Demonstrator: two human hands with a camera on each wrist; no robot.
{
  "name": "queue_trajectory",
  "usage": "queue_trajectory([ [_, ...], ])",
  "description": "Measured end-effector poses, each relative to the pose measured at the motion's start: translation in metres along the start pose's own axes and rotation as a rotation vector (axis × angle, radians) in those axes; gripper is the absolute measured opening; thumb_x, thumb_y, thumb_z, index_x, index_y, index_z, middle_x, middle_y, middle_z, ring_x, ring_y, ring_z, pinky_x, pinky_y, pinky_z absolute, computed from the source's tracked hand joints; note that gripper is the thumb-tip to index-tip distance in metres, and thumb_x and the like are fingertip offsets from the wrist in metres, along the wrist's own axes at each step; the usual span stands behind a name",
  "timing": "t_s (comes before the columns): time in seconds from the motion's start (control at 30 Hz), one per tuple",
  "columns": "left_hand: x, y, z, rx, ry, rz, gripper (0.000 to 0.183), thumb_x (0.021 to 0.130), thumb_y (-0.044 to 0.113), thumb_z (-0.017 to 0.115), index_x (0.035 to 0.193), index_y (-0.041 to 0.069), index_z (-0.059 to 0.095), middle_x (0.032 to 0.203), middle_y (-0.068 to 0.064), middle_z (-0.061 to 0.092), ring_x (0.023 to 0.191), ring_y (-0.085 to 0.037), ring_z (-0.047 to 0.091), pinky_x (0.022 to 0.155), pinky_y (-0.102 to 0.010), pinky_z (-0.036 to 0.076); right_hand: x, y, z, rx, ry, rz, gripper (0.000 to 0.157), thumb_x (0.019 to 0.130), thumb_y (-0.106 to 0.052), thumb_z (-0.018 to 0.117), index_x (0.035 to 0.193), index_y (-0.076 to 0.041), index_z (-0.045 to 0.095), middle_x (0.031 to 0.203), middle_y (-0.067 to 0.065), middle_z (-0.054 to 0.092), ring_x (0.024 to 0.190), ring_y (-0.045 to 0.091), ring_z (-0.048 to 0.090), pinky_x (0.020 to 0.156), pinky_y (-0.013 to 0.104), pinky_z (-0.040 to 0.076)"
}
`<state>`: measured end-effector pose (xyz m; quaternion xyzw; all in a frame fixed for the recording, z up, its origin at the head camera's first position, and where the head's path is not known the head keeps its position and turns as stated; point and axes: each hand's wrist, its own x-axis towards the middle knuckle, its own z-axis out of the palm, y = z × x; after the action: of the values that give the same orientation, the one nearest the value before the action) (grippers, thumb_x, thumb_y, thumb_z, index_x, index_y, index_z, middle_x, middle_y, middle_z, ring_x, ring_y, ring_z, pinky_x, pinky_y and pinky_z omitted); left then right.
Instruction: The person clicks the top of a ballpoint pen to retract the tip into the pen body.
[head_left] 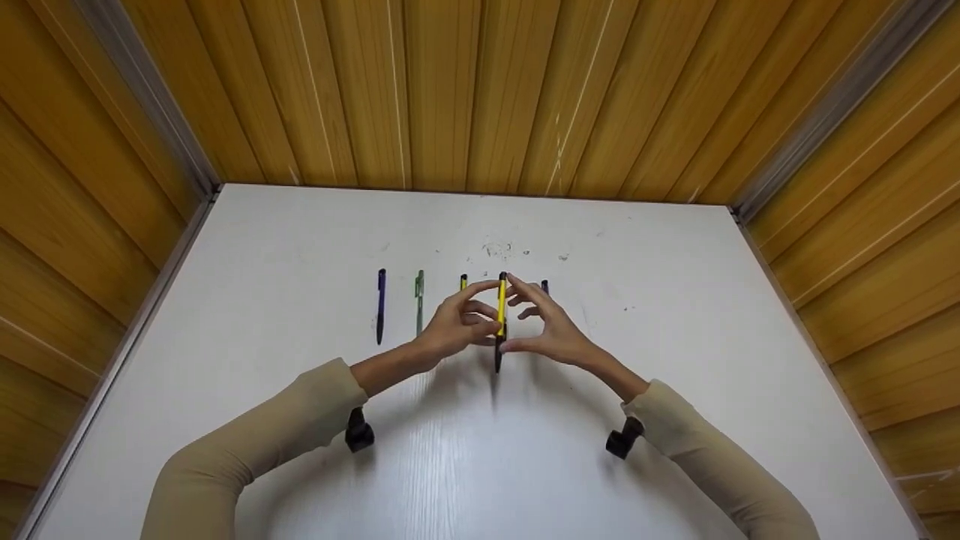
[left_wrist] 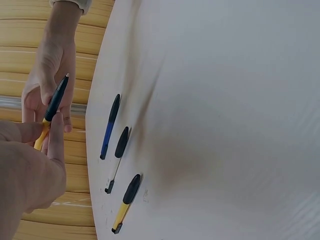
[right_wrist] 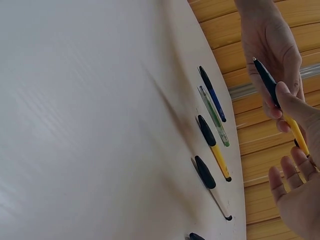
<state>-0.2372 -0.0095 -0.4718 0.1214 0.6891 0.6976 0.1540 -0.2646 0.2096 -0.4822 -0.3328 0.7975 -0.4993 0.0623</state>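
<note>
A yellow pen (head_left: 502,304) with a black grip is held above the white table, its tip toward the person. My left hand (head_left: 450,328) pinches its yellow barrel between thumb and finger, clearest in the left wrist view. My right hand (head_left: 559,334) holds it too, thumb at the black grip (right_wrist: 266,82) and forefinger near the top end. Behind the hands lies a row of pens: a blue pen (head_left: 381,304), a green pen (head_left: 420,300), another yellow pen (right_wrist: 215,150), a whitish pen (left_wrist: 118,155) and a dark blue pen (left_wrist: 110,127). The hands partly cover the row in the head view.
The white table (head_left: 300,232) bears dark smudges (head_left: 497,249) beyond the pens. Yellow wood-look panels (head_left: 442,90) wall it at the back and both sides. Black wrist devices (head_left: 360,435) hang below both sleeves.
</note>
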Motion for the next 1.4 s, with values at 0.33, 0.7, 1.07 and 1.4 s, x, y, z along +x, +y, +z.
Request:
queue_trajectory([
  [0.33, -0.0010, 0.0007, -0.0003, -0.006, -0.008, -0.009, 0.072, 0.092, -0.003, 0.071, 0.155, 0.016, 0.041, 0.109, -0.012, 0.067, 0.095, -0.020, 0.074, 0.087, -0.041, 0.066, 0.0004, -0.0013, -0.0007, -0.031, 0.009, -0.018, 0.103, 0.076, -0.013, 0.091, 0.160, -0.010, 0.032, 0.135, 0.014, 0.054, 0.127, 0.036, 0.054, 0.101, 0.044, 0.053],
  [0.7, -0.0004, 0.0013, 0.0010, -0.043, -0.013, -0.002, 0.074, 0.090, -0.005, 0.071, 0.156, 0.014, 0.041, 0.097, -0.004, 0.064, 0.086, -0.013, 0.072, 0.086, -0.041, 0.066, 0.0013, -0.0018, -0.0011, -0.004, 0.005, -0.009, 0.108, 0.075, -0.006, 0.090, 0.162, -0.005, 0.026, 0.136, 0.018, 0.052, 0.127, 0.041, 0.052, 0.102, 0.051, 0.052],
  [1.07, -0.0006, 0.0014, 0.0020, -0.018, -0.010, -0.025, 0.076, 0.089, -0.003, 0.074, 0.155, 0.019, 0.042, 0.101, -0.008, 0.067, 0.087, -0.016, 0.073, 0.082, -0.044, 0.067, 0.0029, -0.0028, -0.0047, -0.013, -0.031, 0.009, 0.109, 0.077, -0.015, 0.091, 0.163, -0.010, 0.025, 0.134, 0.016, 0.052, 0.127, 0.035, 0.051, 0.102, 0.052, 0.053],
  [1.4, -0.0010, -0.0011, 0.0021, -0.046, -0.001, -0.029, 0.077, 0.089, -0.005, 0.073, 0.155, 0.020, 0.041, 0.101, -0.007, 0.065, 0.085, -0.015, 0.073, 0.082, -0.045, 0.067, 0.0045, -0.0014, -0.0058, -0.004, -0.067, 0.031, 0.109, 0.078, -0.012, 0.090, 0.164, -0.012, 0.022, 0.131, 0.016, 0.055, 0.125, 0.033, 0.054, 0.100, 0.050, 0.054],
])
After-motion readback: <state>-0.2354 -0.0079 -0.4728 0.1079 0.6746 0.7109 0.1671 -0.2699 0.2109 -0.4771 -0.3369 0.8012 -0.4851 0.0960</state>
